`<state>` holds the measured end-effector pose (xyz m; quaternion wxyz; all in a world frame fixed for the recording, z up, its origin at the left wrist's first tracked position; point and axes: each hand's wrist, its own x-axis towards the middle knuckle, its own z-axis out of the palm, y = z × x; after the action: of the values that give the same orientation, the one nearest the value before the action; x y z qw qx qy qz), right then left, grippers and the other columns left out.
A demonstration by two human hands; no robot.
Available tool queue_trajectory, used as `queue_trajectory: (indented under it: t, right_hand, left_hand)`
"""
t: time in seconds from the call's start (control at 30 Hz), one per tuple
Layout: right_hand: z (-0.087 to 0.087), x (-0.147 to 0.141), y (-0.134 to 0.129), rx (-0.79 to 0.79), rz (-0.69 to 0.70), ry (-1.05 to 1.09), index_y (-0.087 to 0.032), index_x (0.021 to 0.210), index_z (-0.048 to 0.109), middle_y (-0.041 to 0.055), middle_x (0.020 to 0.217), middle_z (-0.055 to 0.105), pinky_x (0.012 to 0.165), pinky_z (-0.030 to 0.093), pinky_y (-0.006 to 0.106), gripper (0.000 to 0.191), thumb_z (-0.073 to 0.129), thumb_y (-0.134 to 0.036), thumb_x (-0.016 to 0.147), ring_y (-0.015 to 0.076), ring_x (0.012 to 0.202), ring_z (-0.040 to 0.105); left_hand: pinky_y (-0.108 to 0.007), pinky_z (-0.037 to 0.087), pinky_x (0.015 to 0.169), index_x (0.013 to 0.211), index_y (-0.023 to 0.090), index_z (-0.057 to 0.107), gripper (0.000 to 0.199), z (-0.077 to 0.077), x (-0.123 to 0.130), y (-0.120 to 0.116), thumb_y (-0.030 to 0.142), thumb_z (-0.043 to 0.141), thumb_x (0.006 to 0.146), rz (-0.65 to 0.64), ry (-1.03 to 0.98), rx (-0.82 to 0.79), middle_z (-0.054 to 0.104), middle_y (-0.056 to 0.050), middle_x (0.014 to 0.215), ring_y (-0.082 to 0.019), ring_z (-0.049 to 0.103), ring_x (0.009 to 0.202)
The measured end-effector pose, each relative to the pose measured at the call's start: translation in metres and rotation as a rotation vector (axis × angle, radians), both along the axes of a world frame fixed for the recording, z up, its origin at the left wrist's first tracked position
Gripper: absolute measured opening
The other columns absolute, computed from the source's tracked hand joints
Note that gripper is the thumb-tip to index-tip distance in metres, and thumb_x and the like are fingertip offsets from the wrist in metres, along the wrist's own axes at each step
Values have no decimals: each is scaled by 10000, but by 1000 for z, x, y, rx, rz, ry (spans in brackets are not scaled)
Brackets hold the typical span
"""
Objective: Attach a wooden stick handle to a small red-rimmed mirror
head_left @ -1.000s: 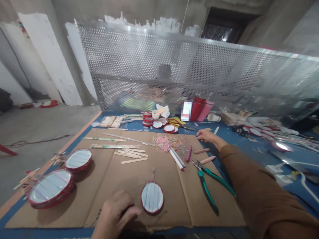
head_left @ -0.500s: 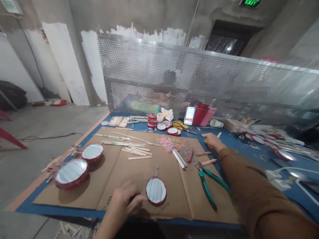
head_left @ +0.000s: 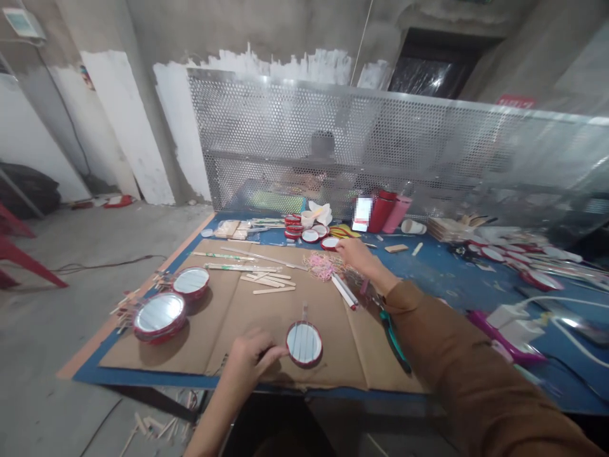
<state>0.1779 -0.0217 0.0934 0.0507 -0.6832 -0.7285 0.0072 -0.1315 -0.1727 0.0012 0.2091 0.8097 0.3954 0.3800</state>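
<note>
head view: the right hand (head_left: 359,254) has shifted inward to the pink rubber bands (head_left: 321,266), its grip unclear from this angle, while the left hand's (head_left: 250,358) released fingers (head_left: 273,355) lie just beside the red-rimmed round disc (head_left: 304,344) on the cardboard sheet (head_left: 257,320).

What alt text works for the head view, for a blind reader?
A person works over a cardboard sheet on a blue table: the left hand sits beside a red-rimmed round disc with a stick handle, and the right hand reaches just past pink rubber bands. Green-handled pliers lie under the brown sleeve.
</note>
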Motion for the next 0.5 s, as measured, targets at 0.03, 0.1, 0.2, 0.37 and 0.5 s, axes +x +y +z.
queue_trajectory:
  t: [0.03,0.1,0.2,0.37,0.5]
  right_hand:
    - [4,2,-6,46,-34,-15,-100,1003,704,144,967,727,748,422,253,331,405,-205,907,210,909,647]
    - [10,7,-19,102,-105,-34,-115,1049,694,148,995,721,751,415,263,383,355,-257,942,219,929,641]
    - [8,9,-39,28,-126,-69,-155,875,737,128,870,733,675,418,265,377,440,-385,912,228,829,661]
    - [-20,-9,-61,-123,-116,-127,-160,882,755,150,870,737,673,467,305,326,616,-433,773,275,809,684]
    - [-26,-9,-61,-166,-167,-147,-118,1073,710,214,1000,723,663,497,358,400,581,-347,772,319,831,696]
  left_hand:
    - [-198,350,520,580,172,607,494,1,1,0,494,462,926,5,1,-7,578,-13,551,-104,525,532]
    - [-199,349,523,559,172,587,495,4,1,-1,461,448,936,13,8,-17,568,-12,538,-105,522,530]
    - [-199,349,535,539,173,557,475,6,1,-1,409,450,937,15,6,-27,555,-8,525,-106,522,535]
    - [-195,345,544,531,176,533,440,9,0,-2,370,463,920,8,-1,-71,541,3,518,-101,511,535]
    - [-196,340,545,524,177,521,448,10,1,-1,383,458,916,19,-5,-85,531,3,512,-99,502,535]
